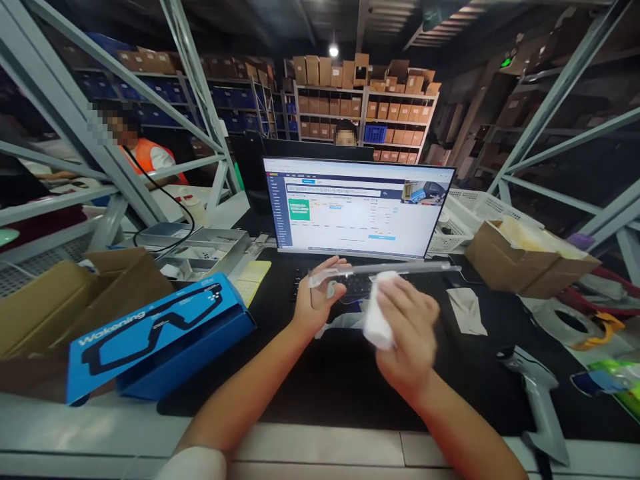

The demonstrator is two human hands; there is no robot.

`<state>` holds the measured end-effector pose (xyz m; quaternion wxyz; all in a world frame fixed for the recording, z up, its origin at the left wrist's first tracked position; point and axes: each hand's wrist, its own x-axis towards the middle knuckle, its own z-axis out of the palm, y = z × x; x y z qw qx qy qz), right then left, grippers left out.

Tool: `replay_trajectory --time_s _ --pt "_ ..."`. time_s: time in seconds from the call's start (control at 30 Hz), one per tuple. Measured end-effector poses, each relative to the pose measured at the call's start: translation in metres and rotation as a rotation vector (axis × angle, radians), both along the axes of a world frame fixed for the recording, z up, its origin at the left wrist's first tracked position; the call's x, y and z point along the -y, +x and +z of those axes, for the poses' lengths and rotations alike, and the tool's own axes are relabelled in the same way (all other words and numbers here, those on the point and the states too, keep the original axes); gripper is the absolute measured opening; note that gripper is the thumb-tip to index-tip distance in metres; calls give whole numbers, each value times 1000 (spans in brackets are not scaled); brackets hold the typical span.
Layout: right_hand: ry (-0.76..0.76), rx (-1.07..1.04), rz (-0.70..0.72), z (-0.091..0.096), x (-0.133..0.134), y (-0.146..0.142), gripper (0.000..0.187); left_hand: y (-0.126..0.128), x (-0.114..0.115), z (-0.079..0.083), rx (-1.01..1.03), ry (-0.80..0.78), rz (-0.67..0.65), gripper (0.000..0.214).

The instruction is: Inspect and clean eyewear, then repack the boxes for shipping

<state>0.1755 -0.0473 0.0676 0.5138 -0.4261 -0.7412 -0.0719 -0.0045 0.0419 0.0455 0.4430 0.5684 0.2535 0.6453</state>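
Note:
My left hand (320, 297) grips one end of a see-through plastic piece (380, 268) with a long, thin upper edge; its exact kind I cannot make out. In my right hand (410, 327) is a folded white wipe (379, 317), held close beneath that edge and blurred by motion. Whether the wipe touches the plastic I cannot tell. Behind both hands lies a dark keyboard (357, 283), partly covered. An opened blue box (165, 333) printed with a black goggle-like outline leans at the left against an open cardboard carton (30, 313).
A lit monitor (350, 223) stands behind the black mat (320, 393). To the right are a crumpled tissue (466, 311), a barcode scanner (537, 400), a tape roll (570, 320) and a carton (520, 257). Yellow notes (254, 280) and a metal tray (215, 250) are at left. A person in an orange vest (147, 155) sits beyond.

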Motion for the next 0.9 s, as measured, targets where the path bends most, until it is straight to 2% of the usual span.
replay_trajectory --time_s 0.07,0.17,0.27,0.4,0.5,0.6,0.7,0.8,0.9 --pt "39 75 -11 1 -9 -26 58 -1 4 4 -69 34 -1 52" --pt "-28 172 20 3 -25 -38 53 -1 9 9 -98 51 13 43" --pt "-60 243 56 -2 -35 -28 44 -4 7 13 -65 -21 33 44" --pt "-73 345 77 -7 -47 -11 41 -11 -3 16 81 -106 49 41" --pt "6 344 138 -5 -54 5 40 -17 -11 17 82 -85 74 41" --pt "203 158 179 -1 -52 27 36 -21 -14 17 58 -5 111 43" --pt "310 -189 31 0 -49 48 27 -20 -12 18 105 86 131 48" --pt "138 -493 -109 1 -52 60 30 -18 -8 20 129 152 88 46" --pt "-116 -574 -123 5 -59 61 38 -16 -2 22 119 189 57 42"
